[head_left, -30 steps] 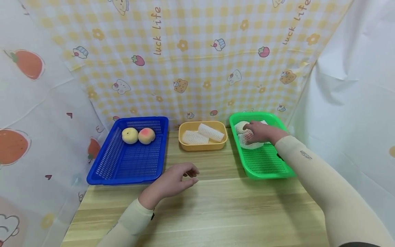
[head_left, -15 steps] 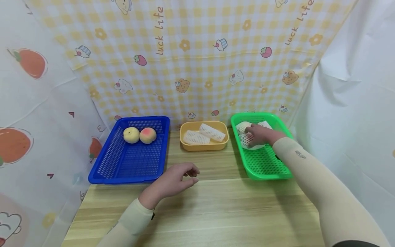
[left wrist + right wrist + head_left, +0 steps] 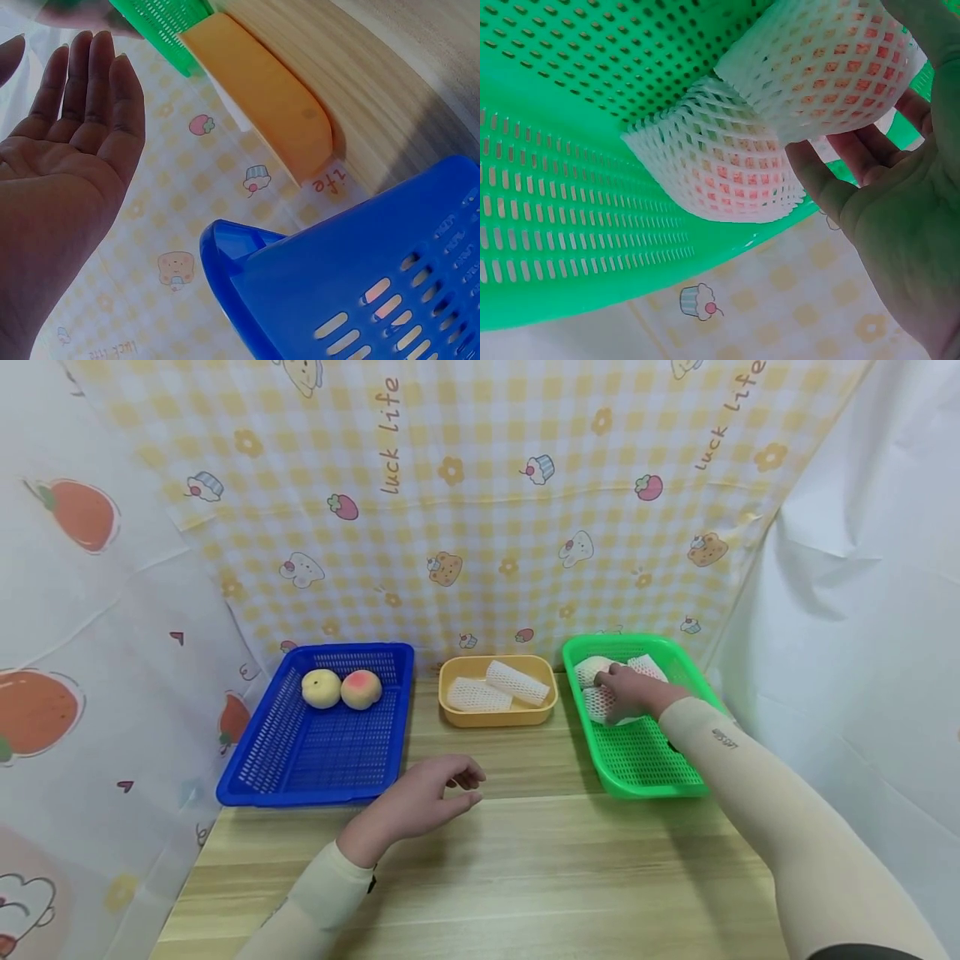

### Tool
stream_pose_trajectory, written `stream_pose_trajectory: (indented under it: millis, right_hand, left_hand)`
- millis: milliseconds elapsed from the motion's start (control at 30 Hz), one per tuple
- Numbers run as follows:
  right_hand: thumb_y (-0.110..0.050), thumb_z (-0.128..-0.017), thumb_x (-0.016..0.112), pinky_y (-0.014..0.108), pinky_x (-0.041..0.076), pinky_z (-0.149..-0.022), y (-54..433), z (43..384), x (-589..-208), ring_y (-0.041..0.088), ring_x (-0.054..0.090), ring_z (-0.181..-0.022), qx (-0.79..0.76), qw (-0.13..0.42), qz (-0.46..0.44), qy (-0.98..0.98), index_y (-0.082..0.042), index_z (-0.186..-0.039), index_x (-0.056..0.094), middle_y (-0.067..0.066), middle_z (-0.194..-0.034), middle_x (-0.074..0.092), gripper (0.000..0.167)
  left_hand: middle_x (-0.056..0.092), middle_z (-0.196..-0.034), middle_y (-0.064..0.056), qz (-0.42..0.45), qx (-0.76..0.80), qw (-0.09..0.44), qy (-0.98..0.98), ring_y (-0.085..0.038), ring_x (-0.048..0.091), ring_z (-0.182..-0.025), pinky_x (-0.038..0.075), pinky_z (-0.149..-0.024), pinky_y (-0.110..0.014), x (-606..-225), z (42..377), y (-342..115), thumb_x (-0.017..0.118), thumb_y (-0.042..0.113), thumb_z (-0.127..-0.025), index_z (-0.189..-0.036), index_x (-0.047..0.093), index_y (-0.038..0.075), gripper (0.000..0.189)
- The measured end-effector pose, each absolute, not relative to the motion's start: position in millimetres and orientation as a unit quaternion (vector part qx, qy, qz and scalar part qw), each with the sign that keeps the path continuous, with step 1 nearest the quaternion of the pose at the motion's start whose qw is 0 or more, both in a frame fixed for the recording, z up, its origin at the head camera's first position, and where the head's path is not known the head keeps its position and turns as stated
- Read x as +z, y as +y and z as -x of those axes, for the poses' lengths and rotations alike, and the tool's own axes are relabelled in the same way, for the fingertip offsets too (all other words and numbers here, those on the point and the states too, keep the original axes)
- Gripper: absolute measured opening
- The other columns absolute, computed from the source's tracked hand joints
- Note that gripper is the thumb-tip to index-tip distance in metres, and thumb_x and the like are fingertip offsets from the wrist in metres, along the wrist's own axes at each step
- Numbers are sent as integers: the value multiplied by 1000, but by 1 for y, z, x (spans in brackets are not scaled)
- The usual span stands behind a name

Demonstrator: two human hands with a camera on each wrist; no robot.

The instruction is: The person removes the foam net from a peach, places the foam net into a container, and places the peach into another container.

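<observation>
My right hand (image 3: pixel 637 692) reaches into the green basket (image 3: pixel 645 760) at the right. In the right wrist view its fingers and thumb curl round a peach in a white foam net (image 3: pixel 825 67). A second netted peach (image 3: pixel 727 165) lies against it on the basket floor. In the head view, more white netting (image 3: pixel 647 667) shows behind the hand, its contents partly hidden. My left hand (image 3: pixel 420 797) hovers over the table near the blue basket, palm inward, fingers loosely bent, holding nothing. Two bare peaches, one yellowish (image 3: pixel 321 689) and one pink-topped (image 3: pixel 362 690), sit in the blue basket (image 3: pixel 330 752).
Between the baskets stands a small yellow bin (image 3: pixel 498 718) with two flat foam nets, one on the left (image 3: pixel 480 695) and one on the right (image 3: pixel 519 682). A checked curtain (image 3: pixel 480 527) hangs behind the wooden table (image 3: pixel 570 877).
The right hand has shifted slightly within the green basket, and more of the netting behind it shows. The head view has shifted a little. My left hand stays in place.
</observation>
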State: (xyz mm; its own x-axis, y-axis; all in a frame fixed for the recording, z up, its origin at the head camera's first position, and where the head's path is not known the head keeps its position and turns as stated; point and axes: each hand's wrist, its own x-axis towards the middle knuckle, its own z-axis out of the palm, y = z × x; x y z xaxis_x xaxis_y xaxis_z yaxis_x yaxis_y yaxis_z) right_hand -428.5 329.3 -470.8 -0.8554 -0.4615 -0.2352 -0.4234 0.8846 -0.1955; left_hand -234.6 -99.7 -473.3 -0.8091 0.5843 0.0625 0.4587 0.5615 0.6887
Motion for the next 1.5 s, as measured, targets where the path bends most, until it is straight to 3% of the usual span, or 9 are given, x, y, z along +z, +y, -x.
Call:
stream_pose_trajectory:
  millis: [367, 900, 1300, 1500]
  right_hand:
    - [-12, -78, 102, 60, 56, -97, 327, 422, -475, 40, 55, -114, -26, 110, 273, 955, -1, -136, 56, 25, -123, 52, 75]
    - [-7, -82, 94, 60, 55, -92, 324, 417, -470, 41, 51, -110, -20, 104, 269, 957, -1, -131, 55, 28, -121, 49, 63]
    - [-13, -83, 90, 54, 55, -84, 331, 412, -470, 38, 51, -107, -54, 81, 257, 962, -4, -139, 58, 25, -121, 51, 65]
    - [-14, -83, 84, 56, 54, -87, 332, 405, -460, 40, 51, -111, -73, 71, 250, 963, -2, -147, 57, 26, -126, 51, 70]
  left_hand:
    - [76, -121, -4, -297, 371, 87, 875, -18, 71, -112, 59, -102, -50, -471, 235, -99, 73, 26, -110, -124, 74, 16, 18]
    - [75, -119, 1, -297, 375, 83, 874, -18, 71, -112, 59, -103, -52, -471, 235, -102, 73, 25, -109, -125, 74, 16, 18]
    - [75, -118, 2, -301, 375, 77, 873, -18, 71, -111, 59, -102, -50, -469, 237, -103, 74, 21, -109, -125, 74, 15, 17]
    - [74, -117, 6, -303, 367, 70, 877, -15, 71, -110, 59, -101, -46, -468, 237, -104, 74, 22, -109, -124, 74, 16, 17]
